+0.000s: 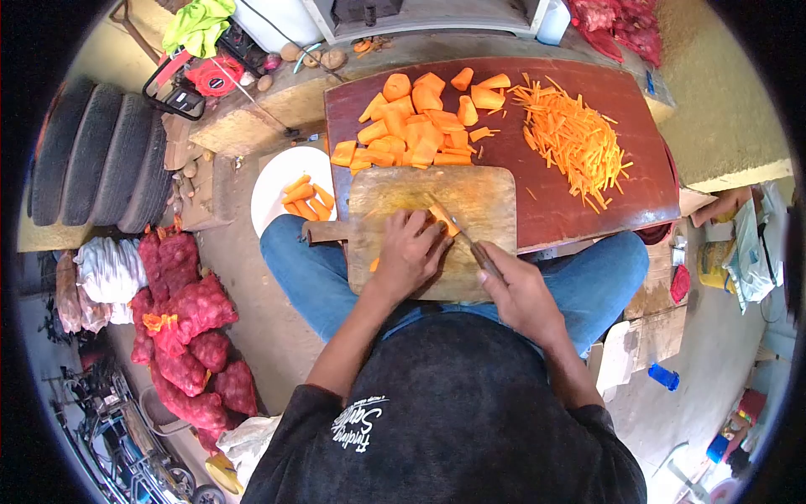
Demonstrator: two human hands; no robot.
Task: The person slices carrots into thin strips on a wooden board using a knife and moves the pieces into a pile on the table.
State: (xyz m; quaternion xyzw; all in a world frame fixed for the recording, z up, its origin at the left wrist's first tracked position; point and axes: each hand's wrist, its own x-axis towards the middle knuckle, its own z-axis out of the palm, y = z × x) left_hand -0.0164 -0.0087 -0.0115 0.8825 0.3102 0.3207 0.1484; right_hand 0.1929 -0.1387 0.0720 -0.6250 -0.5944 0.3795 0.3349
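A wooden cutting board point(474, 197) lies across the near edge of the red table, over my lap. My left hand point(410, 252) presses a piece of carrot point(445, 221) against the board with bent fingers. My right hand point(522, 296) is closed around the handle of a knife point(487, 262). Its blade runs up and left, right beside the carrot piece under my left fingertips. A small carrot bit point(374, 265) rests on the board left of my left hand. Beyond the board are a pile of chunky carrot pieces point(420, 126) and, to the right, a heap of thin carrot strips point(575, 143).
The red table point(504, 143) spans the front. A white bowl point(264, 189) with several carrots stands left of it. Red net sacks point(189, 311) and stacked tyres point(101, 160) are at the left. A blue object point(663, 376) lies on the floor at right.
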